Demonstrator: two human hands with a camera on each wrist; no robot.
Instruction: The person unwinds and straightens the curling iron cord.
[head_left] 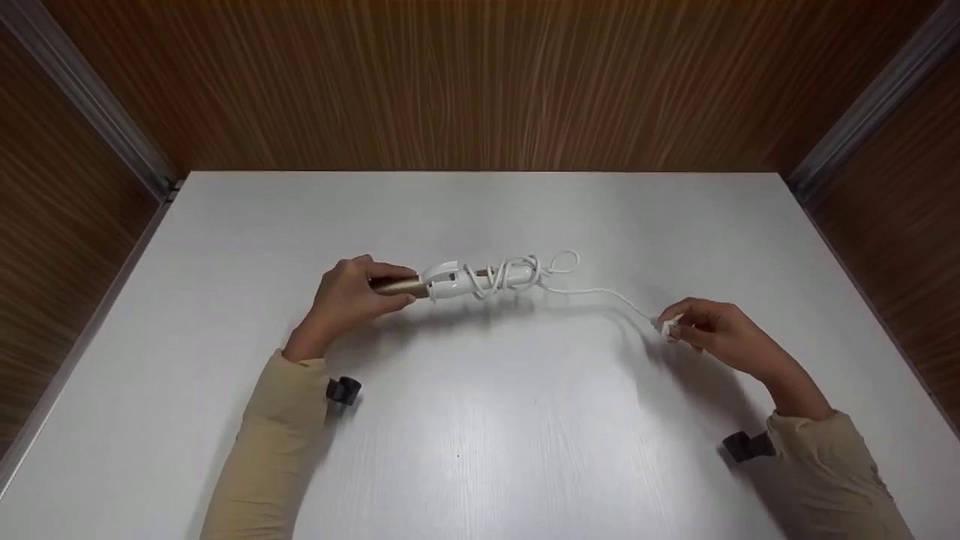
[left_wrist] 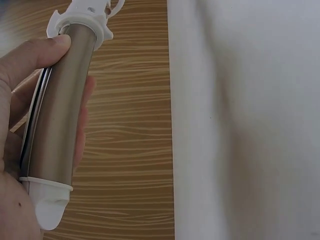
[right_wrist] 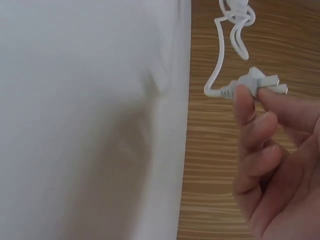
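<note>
Wrist views show left hand gripping curling iron, right hand pinching plug.

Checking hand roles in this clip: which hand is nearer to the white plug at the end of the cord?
Right. The right hand pinches the white plug between its fingertips. The left hand is far across the table, gripping the gold barrel of the curling iron.

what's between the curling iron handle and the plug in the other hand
The white cord: coiled round the curling iron held by the left hand, then running free to the plug pinched by the right hand. The head view shows it.
</note>
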